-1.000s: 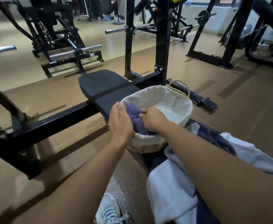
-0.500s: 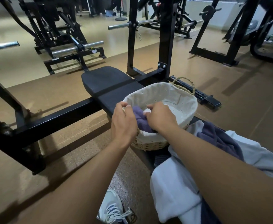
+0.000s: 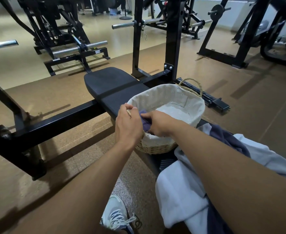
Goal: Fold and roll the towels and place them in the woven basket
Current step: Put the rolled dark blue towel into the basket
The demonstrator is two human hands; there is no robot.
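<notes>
The woven basket [image 3: 157,149], lined with white dotted cloth, stands on the black bench pad [image 3: 111,85]. My left hand [image 3: 128,125] is at its near rim, fingers curled round the near woven handle. A rolled purple towel [image 3: 145,123] sits inside against the basket's near wall, largely hidden by my hands. My right hand [image 3: 157,124] grips it from the right. Close to me on the bench lie a white towel [image 3: 181,191], a loose purple towel [image 3: 226,139] and a pale grey towel [image 3: 265,159] in a heap.
A black rack upright [image 3: 171,48] rises just behind the basket, next to its far handle [image 3: 192,85]. The bench frame beam [image 3: 54,122] runs off to the left. My sneaker [image 3: 117,215] is on the floor below. Other gym machines [image 3: 62,36] stand further back.
The purple towel has sunk lower into the basket under my right hand. My left hand has shifted off the towel onto the near handle. The view has tilted slightly upward.
</notes>
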